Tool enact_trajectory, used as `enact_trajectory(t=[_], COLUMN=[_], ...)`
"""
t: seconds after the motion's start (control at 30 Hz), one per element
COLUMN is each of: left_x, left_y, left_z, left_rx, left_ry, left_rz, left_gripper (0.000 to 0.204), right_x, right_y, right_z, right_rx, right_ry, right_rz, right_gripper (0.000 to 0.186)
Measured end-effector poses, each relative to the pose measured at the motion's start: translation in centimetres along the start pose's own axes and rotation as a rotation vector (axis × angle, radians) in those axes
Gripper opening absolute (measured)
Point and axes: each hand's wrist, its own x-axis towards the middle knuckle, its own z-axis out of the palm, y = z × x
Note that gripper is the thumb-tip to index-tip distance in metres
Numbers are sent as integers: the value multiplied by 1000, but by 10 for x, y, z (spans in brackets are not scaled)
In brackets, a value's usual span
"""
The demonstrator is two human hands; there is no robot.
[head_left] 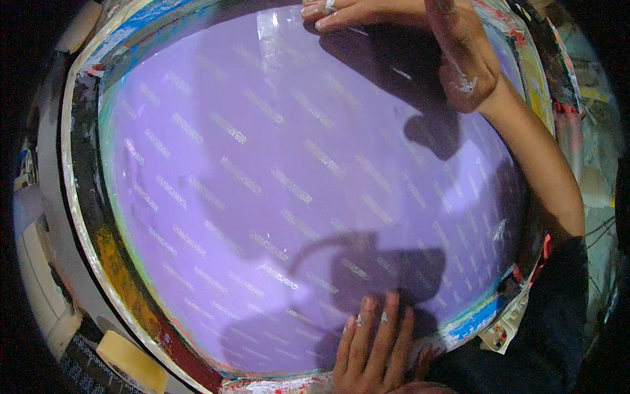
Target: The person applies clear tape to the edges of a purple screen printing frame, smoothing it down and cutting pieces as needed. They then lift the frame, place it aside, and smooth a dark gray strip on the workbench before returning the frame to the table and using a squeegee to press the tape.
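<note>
Pale marks (292, 184) already cover the purple sheet (236, 197); I see my left hand (374, 348) outstretched, can't tell the right hand (407, 12)'s grip or what remains.

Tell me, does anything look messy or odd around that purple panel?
Yes, messy: the frame around the purple panel is unevenly blotched with blue, red, yellow and white, possibly paint. White smears also mark the left hand and the right hand.

Pale glare patches the purple screen (262, 177), broad shadows cross it, and the bent edges sink into blackness.
</note>
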Motion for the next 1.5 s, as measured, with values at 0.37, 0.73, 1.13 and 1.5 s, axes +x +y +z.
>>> enact_trajectory(t=[0.37, 0.73, 1.13, 1.5], left_x=[2, -53, -104, -95], left_y=[-8, -14, -67, -65], left_z=[11, 26, 56, 58], left_rx=[-12, 163, 337, 363], left_ry=[222, 511, 49, -218], left_rz=[164, 649, 768, 680], left_gripper=[55, 27, 39, 53], right_x=[-100, -296, -324, -342], right_y=[-170, -344, -336, -329], right_z=[-34, 120, 139, 155], right_rx=[-221, -591, -460, -591], right_ry=[131, 307, 144, 16], right_rz=[540, 491, 531, 487], right_gripper=[83, 26, 29, 34])
